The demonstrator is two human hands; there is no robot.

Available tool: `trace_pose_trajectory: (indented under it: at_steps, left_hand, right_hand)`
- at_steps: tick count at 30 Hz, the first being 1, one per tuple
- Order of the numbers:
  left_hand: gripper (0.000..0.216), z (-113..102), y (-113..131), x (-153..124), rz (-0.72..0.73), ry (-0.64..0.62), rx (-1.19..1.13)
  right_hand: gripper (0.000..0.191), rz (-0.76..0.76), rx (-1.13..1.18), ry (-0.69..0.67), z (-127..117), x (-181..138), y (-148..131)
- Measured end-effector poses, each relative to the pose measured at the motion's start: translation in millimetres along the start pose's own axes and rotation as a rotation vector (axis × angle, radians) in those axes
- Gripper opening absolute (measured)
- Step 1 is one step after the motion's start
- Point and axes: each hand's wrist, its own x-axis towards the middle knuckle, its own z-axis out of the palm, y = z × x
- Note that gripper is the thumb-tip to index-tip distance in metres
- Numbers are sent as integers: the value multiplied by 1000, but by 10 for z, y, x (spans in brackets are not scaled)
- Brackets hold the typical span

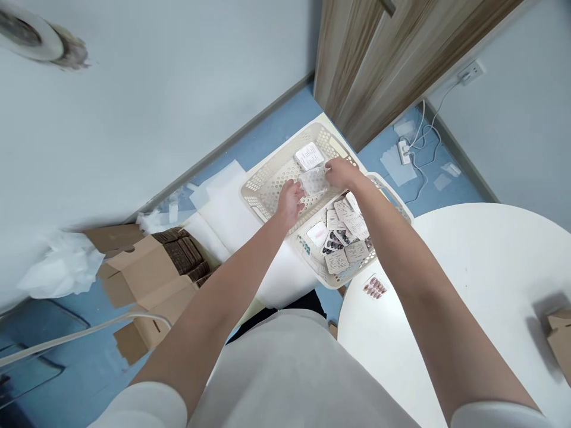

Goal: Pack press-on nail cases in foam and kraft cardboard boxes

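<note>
Over a cream perforated basket [254, 189], my right hand [341, 172] pinches the right edge of a clear plastic piece with rounded bumps [314, 181], perhaps a blister tray. My left hand [289, 202] is at the left side of that piece, fingers apart; whether they touch it I cannot tell. Just beyond, a stack of white printed cards [308, 156] lies in the same basket. A second cream basket [331, 284], nearer to me, holds many white printed cards [336, 261] and several cards with dark false nails [332, 242]. My right forearm covers part of its right side.
On the right stands a round white table [446, 261] with a set of pinkish-brown nails [375, 288] and a cardboard box [559, 342]. Open cartons [147, 273] and plastic bags [62, 264] are at left. A power strip [404, 152] with cables lies near the wooden door [379, 59].
</note>
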Motion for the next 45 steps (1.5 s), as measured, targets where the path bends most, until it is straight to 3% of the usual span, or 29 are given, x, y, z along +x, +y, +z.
trace_pose_trajectory:
  at_steps: [4,8,16,21,24,27,32,36,39,41,45]
  left_hand:
    - [54,-142,35,-283,173,44,88]
    - [51,-253,11,-624,360,37,112]
    - [67,-732,-283,-1470,545,-27,69]
    - [72,-1059,-510,-1994,565,-222,58]
    - [82,-1132,-632,-2268,589,-398,176]
    - [87,-1058,-777,-2507,592,-553,275]
    - [79,-704,-1110,-2792,547,-745,348]
    - [50,-436,-1494,-2946,560,-656,490]
    - [33,-298,-1885,-3123,615,-621,674]
    - [32,-196,-2181,-3292,543,-747,761]
    - [40,106,-2728,-3633,239,-973,704]
  right_hand:
    - [37,-85,323,138,76,-284,-78]
    - [34,-139,715,173,212,-740,-206]
    - [28,-155,1236,265,757,-2190,-473]
    - [30,-159,1283,211,1198,-3122,-478]
    - [35,-107,1362,269,1454,-3611,-438]
    - [38,-63,1431,424,1707,-4028,-381]
    - [32,36,1494,625,2047,-4535,-175]
    - [31,152,1535,818,2249,-4830,115]
    - [26,302,1441,1010,2392,-5055,362]
    - [22,390,1325,1099,2481,-5217,517]
    - [16,434,1018,1225,2616,-5520,776]
